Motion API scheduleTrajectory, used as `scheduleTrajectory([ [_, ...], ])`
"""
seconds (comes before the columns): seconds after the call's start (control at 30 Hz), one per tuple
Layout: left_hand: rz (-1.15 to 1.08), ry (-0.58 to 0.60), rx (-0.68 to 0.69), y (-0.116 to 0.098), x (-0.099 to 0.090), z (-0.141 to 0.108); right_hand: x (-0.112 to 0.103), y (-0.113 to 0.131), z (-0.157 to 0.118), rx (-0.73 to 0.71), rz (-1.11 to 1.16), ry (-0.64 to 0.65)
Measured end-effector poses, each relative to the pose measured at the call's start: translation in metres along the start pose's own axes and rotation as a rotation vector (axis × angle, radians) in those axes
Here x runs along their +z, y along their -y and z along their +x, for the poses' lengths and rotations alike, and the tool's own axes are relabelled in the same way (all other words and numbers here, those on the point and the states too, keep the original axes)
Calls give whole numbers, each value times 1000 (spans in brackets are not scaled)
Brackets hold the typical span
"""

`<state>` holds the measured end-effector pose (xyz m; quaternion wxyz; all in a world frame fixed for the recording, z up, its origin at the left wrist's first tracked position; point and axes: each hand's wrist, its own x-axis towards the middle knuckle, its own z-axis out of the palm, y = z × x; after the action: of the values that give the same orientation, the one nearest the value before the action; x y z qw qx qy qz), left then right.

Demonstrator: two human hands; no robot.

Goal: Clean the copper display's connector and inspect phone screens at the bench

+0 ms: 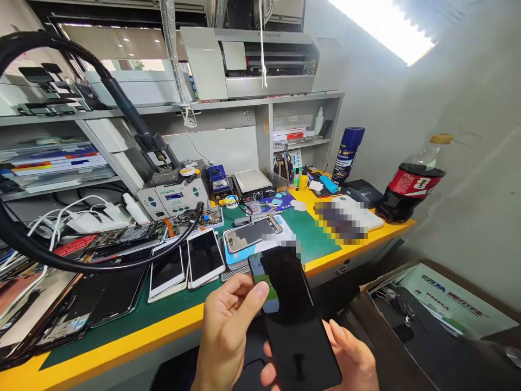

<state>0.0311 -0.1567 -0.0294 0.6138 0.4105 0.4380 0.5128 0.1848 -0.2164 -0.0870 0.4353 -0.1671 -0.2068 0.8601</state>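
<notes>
A black smartphone (pixel 299 331) with a dark, glossy screen is held tilted in front of the bench edge. My left hand (pixel 228 326) grips its upper left side, thumb pressed on the screen and the other fingers curled behind. Around the lower part of the phone wraps my right hand (pixel 350 353), with fingertips showing at the left edge and the thumb side at the right. Just beyond the phone, an opened phone screen part (pixel 252 234) lies on a blue box. White-framed tablets (pixel 205 258) lie to the left of it.
The green mat (pixel 171 304) covers a yellow-edged bench. A black hose (pixel 122 266) loops over the left side from a soldering station (pixel 173 198). On the right stand a spray can (pixel 348 155) and a cola bottle (pixel 415 182). An open cardboard box (pixel 431 269) sits below right.
</notes>
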Motion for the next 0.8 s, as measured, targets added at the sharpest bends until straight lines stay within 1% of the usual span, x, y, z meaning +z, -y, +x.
scheduleTrajectory([
  [0.07,-58,25,-49,2,5,-1,-6,2,2,44,-5,35],
  [0.17,-190,102,-141,8,13,-1,-13,5,3,-9,-46,57],
  [0.33,-355,133,-112,26,24,7,-17,18,-4,-130,-173,51],
  [0.43,-417,198,-117,38,29,13,-20,30,-13,-218,-261,30],
  [0.53,-467,275,-140,48,34,18,-22,42,-23,-195,-400,-18],
  [0.6,-487,299,-147,52,36,20,-20,54,-29,-175,-485,-45],
  [0.63,-497,295,-134,54,36,21,-18,62,-31,-178,-525,-69],
  [0.7,-503,265,-87,57,33,22,-14,83,-33,-206,-638,-157],
  [0.77,-489,237,-45,60,26,23,-10,110,-31,-245,-831,-322],
  [0.8,-472,234,-32,62,20,23,-8,124,-27,-266,-985,-441],
])
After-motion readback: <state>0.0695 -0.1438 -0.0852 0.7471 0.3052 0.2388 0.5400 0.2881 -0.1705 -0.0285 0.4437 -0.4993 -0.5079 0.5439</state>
